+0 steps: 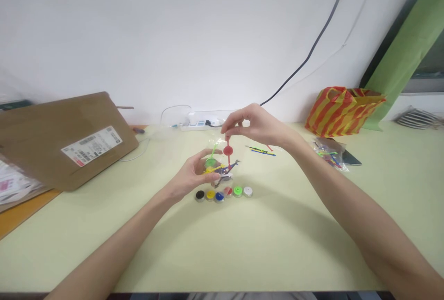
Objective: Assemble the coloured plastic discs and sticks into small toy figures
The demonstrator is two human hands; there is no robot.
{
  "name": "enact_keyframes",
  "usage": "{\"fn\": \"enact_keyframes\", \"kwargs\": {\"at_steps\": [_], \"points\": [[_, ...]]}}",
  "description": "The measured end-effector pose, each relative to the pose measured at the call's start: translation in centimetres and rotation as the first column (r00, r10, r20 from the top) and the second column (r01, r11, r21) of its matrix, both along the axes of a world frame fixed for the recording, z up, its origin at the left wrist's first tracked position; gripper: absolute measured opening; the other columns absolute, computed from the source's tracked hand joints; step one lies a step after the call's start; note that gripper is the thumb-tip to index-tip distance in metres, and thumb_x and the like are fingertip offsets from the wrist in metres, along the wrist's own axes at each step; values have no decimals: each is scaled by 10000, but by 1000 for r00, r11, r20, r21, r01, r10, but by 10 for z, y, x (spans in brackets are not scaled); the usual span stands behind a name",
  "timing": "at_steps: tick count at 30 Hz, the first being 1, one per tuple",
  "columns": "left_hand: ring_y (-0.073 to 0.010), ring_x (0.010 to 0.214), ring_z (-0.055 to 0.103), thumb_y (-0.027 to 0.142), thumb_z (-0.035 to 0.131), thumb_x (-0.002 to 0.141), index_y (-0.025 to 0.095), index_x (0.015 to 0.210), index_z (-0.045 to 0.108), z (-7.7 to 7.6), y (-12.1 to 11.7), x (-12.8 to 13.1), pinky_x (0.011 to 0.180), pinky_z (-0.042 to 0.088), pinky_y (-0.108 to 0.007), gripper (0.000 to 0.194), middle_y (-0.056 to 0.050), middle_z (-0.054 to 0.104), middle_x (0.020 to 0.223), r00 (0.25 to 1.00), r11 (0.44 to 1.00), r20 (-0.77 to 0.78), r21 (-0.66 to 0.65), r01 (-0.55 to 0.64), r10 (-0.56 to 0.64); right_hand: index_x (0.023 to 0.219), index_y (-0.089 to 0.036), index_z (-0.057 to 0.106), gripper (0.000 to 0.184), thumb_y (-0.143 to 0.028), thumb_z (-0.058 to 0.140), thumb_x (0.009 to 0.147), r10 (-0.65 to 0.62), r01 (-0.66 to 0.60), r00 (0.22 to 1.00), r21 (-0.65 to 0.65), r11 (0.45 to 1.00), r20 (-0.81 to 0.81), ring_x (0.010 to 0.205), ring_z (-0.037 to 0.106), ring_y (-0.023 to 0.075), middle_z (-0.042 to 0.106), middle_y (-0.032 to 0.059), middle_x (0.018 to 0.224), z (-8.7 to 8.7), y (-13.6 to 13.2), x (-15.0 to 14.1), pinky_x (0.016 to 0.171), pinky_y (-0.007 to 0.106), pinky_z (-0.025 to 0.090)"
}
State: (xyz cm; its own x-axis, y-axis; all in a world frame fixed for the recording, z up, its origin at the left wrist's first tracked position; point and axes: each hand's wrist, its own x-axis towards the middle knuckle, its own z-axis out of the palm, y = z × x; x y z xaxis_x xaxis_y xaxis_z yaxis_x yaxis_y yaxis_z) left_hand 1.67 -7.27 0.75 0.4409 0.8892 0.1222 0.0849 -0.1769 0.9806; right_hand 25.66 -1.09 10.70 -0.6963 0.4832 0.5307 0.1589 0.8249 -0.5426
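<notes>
My right hand (248,124) pinches the top end of a red plastic stick with a round disc (228,151) in its middle, held upright above the table. Its lower end meets the cluster beside my left hand (194,172). Fingers and thumb of the left hand close around several coloured plastic sticks, among them a green one with a disc (210,163), a yellow stick (215,169) and a white piece (226,176). How these pieces join is too small to tell. Just in front, a row of round caps includes black (200,195), blue (219,196) and white (248,191).
Loose sticks (262,152) lie behind the hands. To the right are a clear bag of coloured sticks (329,155) and a striped bag (342,111). A cardboard package (69,138) leans at left. A power strip (197,124) sits by the wall.
</notes>
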Motion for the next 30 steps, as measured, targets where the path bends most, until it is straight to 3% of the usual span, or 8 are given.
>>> {"fn": "enact_keyframes", "kwargs": {"at_steps": [4, 8, 12, 22, 26, 30], "points": [[-275, 1025, 703, 340, 819, 832, 239, 1389, 531, -2, 1, 0, 770, 618, -357, 636, -115, 719, 1156, 1000, 1000, 16, 11, 3, -3, 897, -195, 774, 153, -145, 629, 906, 38, -38, 998, 2, 999, 43, 851, 691, 177, 770, 32, 873, -1, -3, -3, 753, 281, 488], [-259, 985, 713, 313, 827, 825, 240, 1364, 549, -4, 2, -1, 767, 639, -384, 611, -116, 698, 1236, 999, 1000, 43, 6, -7, 7, 938, -181, 712, 126, -100, 636, 879, 56, -55, 998, -20, 998, 40, 804, 688, 155, 752, 18, 865, -5, -6, -10, 718, 263, 465], [-277, 1017, 717, 299, 827, 825, 233, 1375, 536, -4, 2, -1, 765, 640, -379, 626, -138, 676, 1294, 999, 1000, 50, 0, 2, -2, 841, -180, 679, 107, -77, 648, 848, 72, -71, 997, -6, 997, 36, 788, 663, 142, 737, 3, 839, -7, -7, -13, 718, 260, 462], [-284, 1138, 693, 319, 842, 817, 239, 1311, 598, -5, 2, -3, 892, 600, -353, 557, -109, 712, 1220, 1000, 999, 14, 42, -16, 16, 846, -173, 785, 163, -210, 645, 920, 93, -85, 980, -53, 995, 174, 776, 662, 153, 777, 32, 856, -3, -5, -8, 686, 268, 451], [-276, 1101, 705, 343, 829, 835, 245, 1334, 578, -5, 2, -4, 892, 589, -359, 567, -109, 705, 1228, 1000, 999, 7, 41, -25, 25, 974, -165, 773, 322, -390, 547, 1017, 45, -28, 985, -106, 994, 165, 870, 680, 185, 783, 65, 935, -1, -5, -5, 727, 283, 456], [-262, 1063, 714, 363, 808, 857, 246, 1331, 579, -5, 3, -4, 894, 579, -365, 539, -106, 710, 1227, 998, 997, 5, 54, -60, 60, 1224, -189, 656, 366, -472, 559, 1011, 6, 22, 986, -162, 987, 169, 856, 688, 197, 777, 63, 934, 0, -8, -2, 704, 290, 451]]}}
